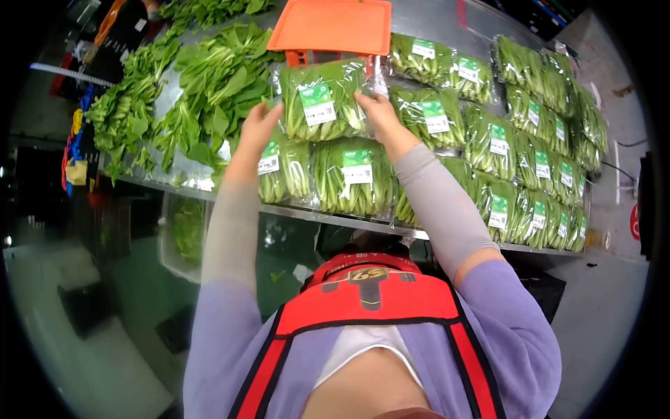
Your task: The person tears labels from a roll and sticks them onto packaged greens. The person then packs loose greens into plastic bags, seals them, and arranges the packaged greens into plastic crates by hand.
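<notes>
Apron (377,304): red, nearest
Front bags (356,188): filled, labelled, along the counter (453,14) edge
Left hand (258,133): fingers apart, beside the middle bag
Right hand (380,119): fingers at its right edge; grip unclear
Middle bag (338,82): filled, labelled, between hands
Bagged: rows rightward
Unbagged: loose greens (220,73), left
Far: orange tray (331,24)

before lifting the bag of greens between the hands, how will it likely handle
The bag of greens will probably flex, since leaves and stalks fill a soft-looking clear film. That film's shine suggests it could be slippery. Its broad, flattish shape makes rolling unlikely.
</notes>
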`<state>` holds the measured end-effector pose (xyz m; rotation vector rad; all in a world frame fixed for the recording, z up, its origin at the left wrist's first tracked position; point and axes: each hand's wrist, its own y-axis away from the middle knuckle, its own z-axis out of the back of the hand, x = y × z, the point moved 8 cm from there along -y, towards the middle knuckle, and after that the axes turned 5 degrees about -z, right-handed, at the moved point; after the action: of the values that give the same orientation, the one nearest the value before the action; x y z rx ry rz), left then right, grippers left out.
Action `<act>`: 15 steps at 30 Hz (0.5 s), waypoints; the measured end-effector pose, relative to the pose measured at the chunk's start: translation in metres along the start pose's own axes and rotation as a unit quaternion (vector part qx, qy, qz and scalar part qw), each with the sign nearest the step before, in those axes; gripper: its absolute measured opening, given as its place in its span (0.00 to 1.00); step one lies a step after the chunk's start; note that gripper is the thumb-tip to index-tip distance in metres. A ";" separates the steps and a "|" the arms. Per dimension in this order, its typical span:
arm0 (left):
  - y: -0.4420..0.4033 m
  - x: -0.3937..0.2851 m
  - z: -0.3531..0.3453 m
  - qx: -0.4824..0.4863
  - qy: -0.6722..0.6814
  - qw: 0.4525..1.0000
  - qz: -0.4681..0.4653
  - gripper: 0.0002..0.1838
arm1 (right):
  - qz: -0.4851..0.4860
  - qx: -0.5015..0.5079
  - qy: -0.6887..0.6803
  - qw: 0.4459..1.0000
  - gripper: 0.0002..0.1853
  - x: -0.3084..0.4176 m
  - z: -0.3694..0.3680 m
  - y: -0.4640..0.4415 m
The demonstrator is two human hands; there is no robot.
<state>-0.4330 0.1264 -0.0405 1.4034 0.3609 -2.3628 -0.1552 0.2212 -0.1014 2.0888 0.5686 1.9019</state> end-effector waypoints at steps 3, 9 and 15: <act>-0.014 0.041 -0.054 0.123 0.232 0.946 0.191 0.40 | -0.011 0.023 -0.028 0.999 0.36 0.002 -0.007 0.011; -0.005 0.007 -0.082 0.178 0.297 0.898 0.270 0.42 | -0.161 0.172 -0.134 0.963 0.30 -0.019 -0.033 -0.011; 0.014 -0.040 -0.006 0.156 0.253 0.938 0.179 0.48 | -0.138 0.204 -0.129 0.961 0.29 0.043 -0.062 0.078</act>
<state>-0.4047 0.1238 -0.0091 2.0284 -0.1477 -1.7976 -0.2049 0.1668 -0.0214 2.2962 1.1983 1.4197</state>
